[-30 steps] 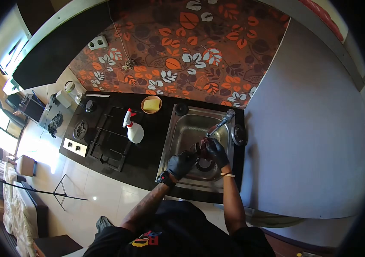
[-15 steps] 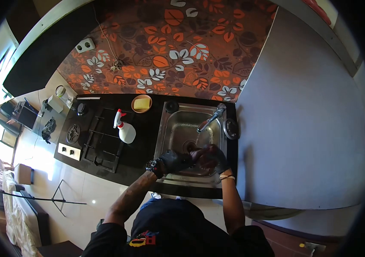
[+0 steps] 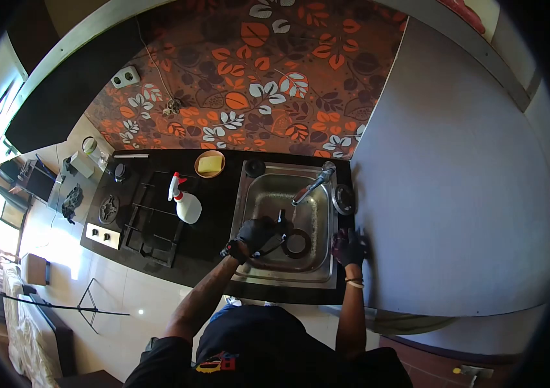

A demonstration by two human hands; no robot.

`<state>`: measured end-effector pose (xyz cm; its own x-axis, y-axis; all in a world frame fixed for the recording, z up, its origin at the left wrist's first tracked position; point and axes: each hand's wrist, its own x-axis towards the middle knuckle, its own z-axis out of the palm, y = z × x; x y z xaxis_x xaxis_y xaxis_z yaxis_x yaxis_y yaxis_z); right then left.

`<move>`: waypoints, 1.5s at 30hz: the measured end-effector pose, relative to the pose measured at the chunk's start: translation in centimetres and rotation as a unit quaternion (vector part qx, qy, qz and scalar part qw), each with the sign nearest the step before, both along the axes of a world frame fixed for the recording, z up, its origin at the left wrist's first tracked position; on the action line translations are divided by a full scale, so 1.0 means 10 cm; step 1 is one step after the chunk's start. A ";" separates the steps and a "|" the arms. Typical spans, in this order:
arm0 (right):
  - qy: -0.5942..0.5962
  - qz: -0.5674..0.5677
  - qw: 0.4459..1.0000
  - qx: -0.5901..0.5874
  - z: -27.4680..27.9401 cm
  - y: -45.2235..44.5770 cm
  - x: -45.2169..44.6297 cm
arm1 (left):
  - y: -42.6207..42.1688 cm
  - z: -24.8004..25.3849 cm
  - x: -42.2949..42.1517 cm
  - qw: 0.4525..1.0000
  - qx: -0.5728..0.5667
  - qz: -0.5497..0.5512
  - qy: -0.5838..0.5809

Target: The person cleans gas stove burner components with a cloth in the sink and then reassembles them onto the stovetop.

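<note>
Left hand [image 3: 257, 233] is over the left half of the sink [image 3: 271, 274], black glove on, watch [image 3: 232, 251] at the wrist. Its fingers are curled, grasping a slim dark part [image 3: 281, 221] that pokes out on their right side. Exact shape unclear, dark on dark.

Round black ring [image 3: 296, 244] lies in the sink basin, just right of those fingers and well left of my other hand.

Right hand [image 3: 348, 247] is out of the basin, over the right edge of the dark surface [image 3: 220, 223], near the grey panel [image 3: 456, 181]. Gloved too, bands [image 3: 354, 282] at the wrist. Can't tell if its fingers are clenched or released, or whether they hold anything; there's a dark reddish tint on that glove.

Tap [image 3: 314, 183] reaches in over the basin, beyond and between both hands. Round lid-like thing [image 3: 344, 199] sits beyond the right fingers, beside the tap. Small round black piece [image 3: 254, 168] is at the sink's far left corner.

Left of the left fingers: white spray bottle [image 3: 189, 208] with red-and-white trigger, upright, next to the black hob [image 3: 153, 223]. Beyond the bottle, a bowl [image 3: 222, 169] holds a yellow sponge [image 3: 210, 163].
</note>
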<state>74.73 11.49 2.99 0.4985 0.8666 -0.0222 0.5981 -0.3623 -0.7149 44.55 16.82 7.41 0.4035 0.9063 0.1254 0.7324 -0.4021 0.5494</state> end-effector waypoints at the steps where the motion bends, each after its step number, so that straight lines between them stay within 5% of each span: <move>1: -0.105 -0.001 0.993 0.048 -0.06 0.02 -0.04 | 0.11 -0.31 -0.04 1.000 -0.004 0.023 -0.016; 4: -0.244 0.119 0.946 0.178 -0.05 0.14 -0.07 | 0.32 -0.80 -0.23 0.997 0.072 0.005 -0.018; 5: -0.028 0.149 0.969 0.195 -0.38 0.24 -0.14 | 0.37 -0.89 -0.27 0.993 0.113 -0.018 -0.013; 6: 0.189 0.172 0.945 0.205 -0.88 0.39 -0.24 | 0.35 -0.76 -0.23 0.998 -0.014 0.026 -0.060; 8: 0.115 0.172 0.973 0.099 -1.53 0.55 -0.42 | 0.27 -0.36 -0.13 0.946 -0.264 0.114 -0.148; 11: 0.524 0.178 0.833 0.005 -1.03 0.53 -0.66 | 0.43 -0.87 -0.16 0.970 -0.180 0.080 -0.140; 14: 0.610 0.141 0.778 -0.045 -0.75 0.56 -0.65 | 0.54 -0.82 -0.03 0.947 -0.256 0.108 -0.163; 17: 0.667 0.080 0.738 -0.057 -1.25 0.61 -0.52 | 0.72 -0.82 0.12 0.934 -0.307 0.096 -0.159; 20: 0.712 0.039 0.701 0.002 -1.38 0.47 -0.55 | 0.92 -1.27 0.16 0.996 0.034 -0.083 0.006; 23: 0.712 -0.091 0.696 -0.019 -1.44 0.36 -0.59 | 1.09 -1.35 0.35 0.994 -0.054 -0.096 -0.022; 26: 0.768 -0.076 0.635 0.020 -1.54 0.25 -0.56 | 1.00 -0.74 0.49 0.979 -0.156 -0.111 0.065; 29: 0.753 -0.124 0.642 0.068 -1.62 0.23 -0.62 | 1.21 -1.50 0.44 0.965 -0.229 -0.111 -0.059; 32: 0.712 -0.091 0.687 0.115 -1.47 0.22 -0.68 | 1.09 -1.03 0.52 0.878 -0.430 -0.037 -0.209; 41: 0.488 -0.052 0.861 0.130 -0.77 0.15 -1.05 | 1.05 -1.27 0.54 0.938 -0.319 0.029 -0.133; 45: 0.335 -0.021 0.923 0.186 -0.54 0.05 -1.27 | 1.22 -1.53 0.60 0.951 -0.305 0.044 -0.001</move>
